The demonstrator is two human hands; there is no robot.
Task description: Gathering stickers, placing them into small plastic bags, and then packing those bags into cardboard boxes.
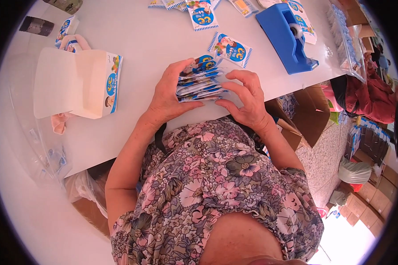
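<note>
Stack of blue-and-white sachets (200,81) sits at pic centre, low on the white bench (154,44), squeezed btwn both hands. Left hand (170,95) at its 9 o'clock, thumb under, fingers curled over top; right hand (247,99) at 3 o'clock, fingertips pressing the edge. Loose sachet (231,48) just at 1 o'clock. Blue tape dispenser (287,37) further out, 2 o'clock. Open carton (82,81) w/ flap up at 9 o'clock, well apart.

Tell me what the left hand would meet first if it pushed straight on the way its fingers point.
Already touching the sachet stack, the left hand points up-right; beyond it, probably the loose sachet, depth unclear.
</note>
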